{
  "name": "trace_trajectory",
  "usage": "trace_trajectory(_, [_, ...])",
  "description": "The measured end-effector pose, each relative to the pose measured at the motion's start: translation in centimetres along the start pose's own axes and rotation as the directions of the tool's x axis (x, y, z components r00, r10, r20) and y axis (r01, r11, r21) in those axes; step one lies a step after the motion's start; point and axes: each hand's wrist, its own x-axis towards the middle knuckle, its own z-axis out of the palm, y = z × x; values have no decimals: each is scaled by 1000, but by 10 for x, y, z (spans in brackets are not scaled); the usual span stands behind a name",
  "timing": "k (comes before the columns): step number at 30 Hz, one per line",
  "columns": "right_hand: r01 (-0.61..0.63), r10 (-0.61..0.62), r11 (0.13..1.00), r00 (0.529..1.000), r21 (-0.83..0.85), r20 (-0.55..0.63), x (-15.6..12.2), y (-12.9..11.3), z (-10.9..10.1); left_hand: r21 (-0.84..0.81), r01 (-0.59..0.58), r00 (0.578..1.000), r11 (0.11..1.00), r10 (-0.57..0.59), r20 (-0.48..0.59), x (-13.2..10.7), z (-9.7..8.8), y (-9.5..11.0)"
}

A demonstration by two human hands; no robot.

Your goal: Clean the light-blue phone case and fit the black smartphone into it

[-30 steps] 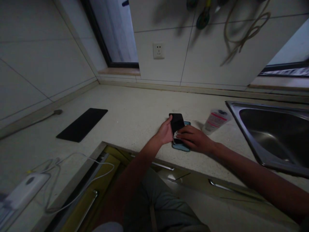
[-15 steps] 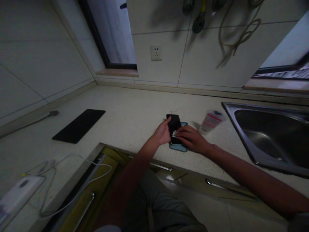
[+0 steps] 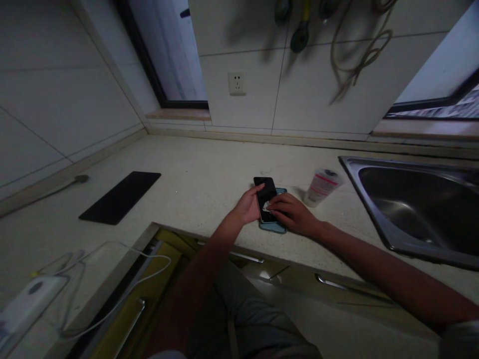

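Observation:
A black phone (image 3: 264,190) lies screen up on a teal case (image 3: 276,227) near the counter's front edge. My left hand (image 3: 247,205) grips the phone's left side, thumb against its edge. My right hand (image 3: 290,213) rests over the phone's lower half, its fingers pinching a small white wipe (image 3: 267,206) against the screen. A white tube with a red band (image 3: 320,185) lies on its side just right of my right hand.
A steel sink (image 3: 411,207) fills the right. A black flat mat (image 3: 120,196) lies at the left. A white charger with cables (image 3: 33,296) sits at the near left corner. A wall socket (image 3: 237,83) and hanging cords (image 3: 355,55) are behind. Drawer handles (image 3: 247,257) run below the counter.
Both hands stay on the phone; the right hand's fingers with the wipe have shifted slightly on the screen. The view has drifted a little, so everything sits further left.

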Motion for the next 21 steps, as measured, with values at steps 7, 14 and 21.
trace_trajectory(7, [-8,8,1000,1000,3,2,1,-1,-1,-4,-22,999,1000,22,-24,1,-3,-2])
trace_trajectory(14, [-11,11,1000,1000,-6,13,2,-2,-2,6,-20,999,1000,20,-29,1,-2,-3])
trace_trajectory(21, [-5,5,1000,1000,-8,4,1,-2,-1,15,-34,999,999,34,-20,2,-2,-4])
